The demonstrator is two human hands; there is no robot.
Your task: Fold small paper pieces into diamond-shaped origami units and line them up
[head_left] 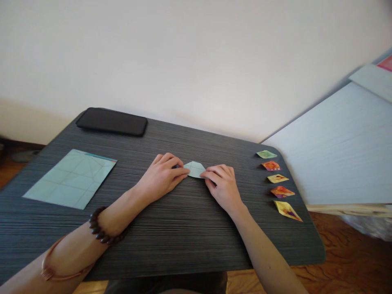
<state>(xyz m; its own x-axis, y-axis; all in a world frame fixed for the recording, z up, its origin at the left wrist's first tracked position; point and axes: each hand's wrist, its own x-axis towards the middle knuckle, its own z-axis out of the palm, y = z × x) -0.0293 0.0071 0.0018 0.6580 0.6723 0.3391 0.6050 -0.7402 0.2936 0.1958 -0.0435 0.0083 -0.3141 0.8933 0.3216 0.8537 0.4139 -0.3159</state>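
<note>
A small pale-green folded paper (194, 168) lies in the middle of the dark striped table (171, 237). My left hand (162, 176) presses its left edge, fingers curled and pinched together on the paper. My right hand (223, 186) holds down its right corner, fingertips bent and closed on it. Both wrists rest on the table. A dark bead bracelet (101, 228) is on my left wrist.
A creased pale-green paper sheet (71, 178) lies at the left. A black phone (112, 121) sits at the far left edge. Several small folded colored pieces (279, 178) line the right edge. A white bed surface (343, 147) stands to the right; a pale wall is behind.
</note>
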